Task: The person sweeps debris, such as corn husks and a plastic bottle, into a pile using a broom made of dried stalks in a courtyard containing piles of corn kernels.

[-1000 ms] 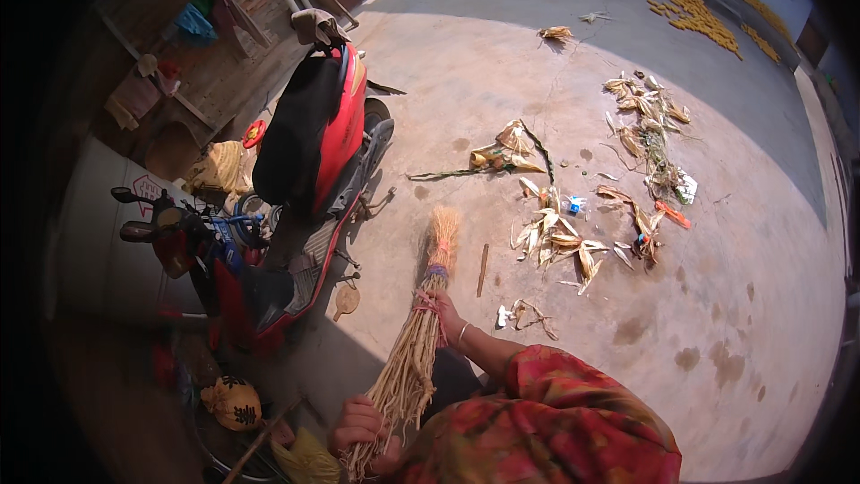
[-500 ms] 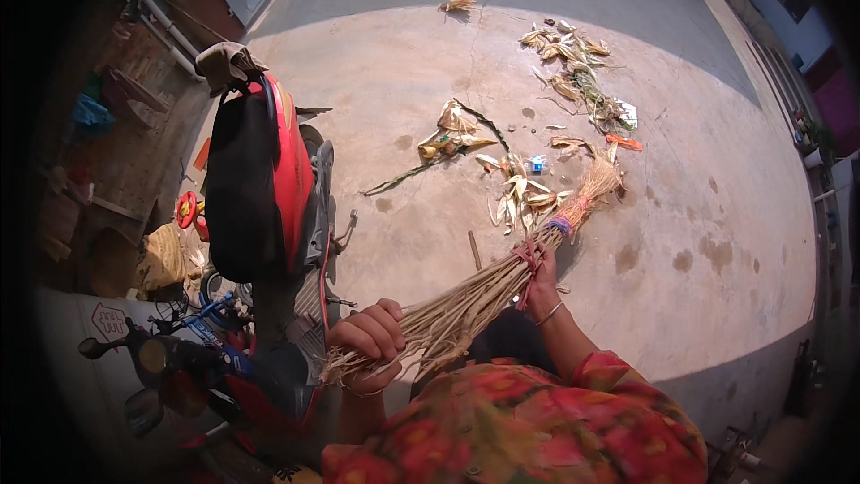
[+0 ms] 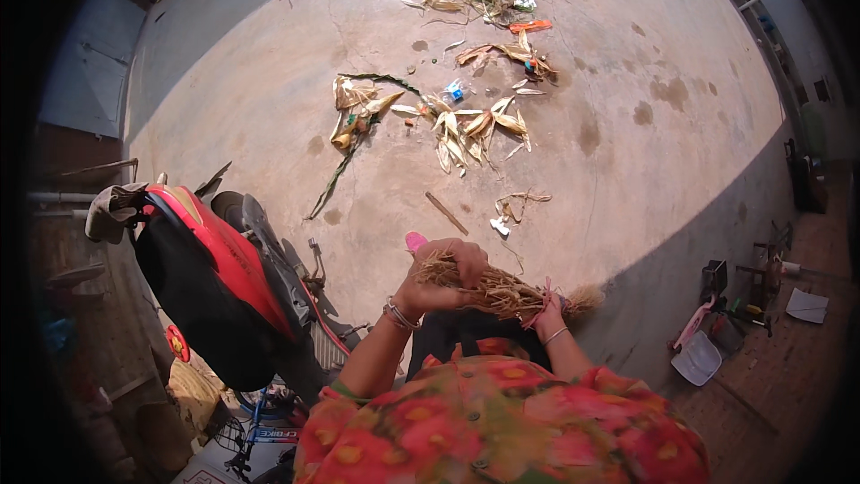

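A straw broom (image 3: pixel 502 291) made of bundled stalks lies almost level across my front, close to my body. My left hand (image 3: pixel 448 273) is closed around the loose stalk ends on the left. My right hand (image 3: pixel 548 315) grips the bundle further right, beside a reddish cloth tie (image 3: pixel 540 302). Past the right hand shows the bushy end (image 3: pixel 584 299) of the broom. Part of the bundle is hidden by my fingers. Just beyond the left hand, the tip of a pink shoe (image 3: pixel 415 240) shows on the concrete.
Dry corn husks (image 3: pixel 484 130) and a blue-and-white wrapper (image 3: pixel 455 90) litter the concrete floor (image 3: pixel 573 179). A short stick (image 3: pixel 446 213) lies ahead. To my left stands a red scooter with a black seat (image 3: pixel 202 291). A white plastic scoop (image 3: pixel 697 358) is at the right.
The broom has swung from pointing forward-right to lying nearly level, closer to my body. My left hand has moved up and right; my right hand has come down. The view has shifted.
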Demonstrator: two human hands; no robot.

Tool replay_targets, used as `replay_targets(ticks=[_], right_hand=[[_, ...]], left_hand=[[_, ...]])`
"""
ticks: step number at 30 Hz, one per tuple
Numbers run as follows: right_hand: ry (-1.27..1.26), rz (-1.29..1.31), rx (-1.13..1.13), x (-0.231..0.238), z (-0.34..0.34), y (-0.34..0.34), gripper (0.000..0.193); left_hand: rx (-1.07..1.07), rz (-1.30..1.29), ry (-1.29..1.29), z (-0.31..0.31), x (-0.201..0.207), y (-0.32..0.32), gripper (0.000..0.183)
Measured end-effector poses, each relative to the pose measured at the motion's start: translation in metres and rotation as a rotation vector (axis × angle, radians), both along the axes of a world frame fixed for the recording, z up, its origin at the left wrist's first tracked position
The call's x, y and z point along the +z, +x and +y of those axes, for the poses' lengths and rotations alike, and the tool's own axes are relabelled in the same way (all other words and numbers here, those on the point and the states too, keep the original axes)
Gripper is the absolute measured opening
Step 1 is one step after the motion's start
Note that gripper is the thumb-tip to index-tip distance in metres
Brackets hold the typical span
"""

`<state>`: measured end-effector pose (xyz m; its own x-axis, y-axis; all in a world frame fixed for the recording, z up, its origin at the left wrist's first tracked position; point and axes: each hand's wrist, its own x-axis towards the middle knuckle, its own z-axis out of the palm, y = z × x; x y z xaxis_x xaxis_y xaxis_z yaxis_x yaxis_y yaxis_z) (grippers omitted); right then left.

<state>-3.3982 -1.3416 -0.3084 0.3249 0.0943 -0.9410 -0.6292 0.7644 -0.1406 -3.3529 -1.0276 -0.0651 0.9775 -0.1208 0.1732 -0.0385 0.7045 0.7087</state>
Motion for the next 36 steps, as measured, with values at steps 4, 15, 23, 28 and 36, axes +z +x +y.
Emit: replay_targets(ticks=[4, 15, 23, 28, 36], right_hand=[[0.132, 0.040, 0.100, -0.038, 0.094, 0.012, 0.038], [0.531, -0.073, 0.267, 0.081, 0.473, 0.168, 0.041], [0.568, -0.314, 0.441, 0.145, 0.551, 0.192, 0.039], [0.606, -0.360, 0.184, 0.145, 0.554, 0.162, 0.043], [0.117, -0.151, 0.126, 0.091, 0.458, 0.078, 0.034]], left_hand=[[0.042, 0.001, 0.182, 0.059, -0.004, 0.022, 0.022], [0.733, -0.235, 0.740, 0.237, 0.124, -0.010, 0.023], [0.978, -0.346, 0.665, 0.317, 0.138, -0.044, 0.024], [0.921, -0.405, 0.433, 0.395, 0.148, -0.046, 0.037], [0.475, -0.072, 0.091, 0.399, 0.083, 0.010, 0.034]])
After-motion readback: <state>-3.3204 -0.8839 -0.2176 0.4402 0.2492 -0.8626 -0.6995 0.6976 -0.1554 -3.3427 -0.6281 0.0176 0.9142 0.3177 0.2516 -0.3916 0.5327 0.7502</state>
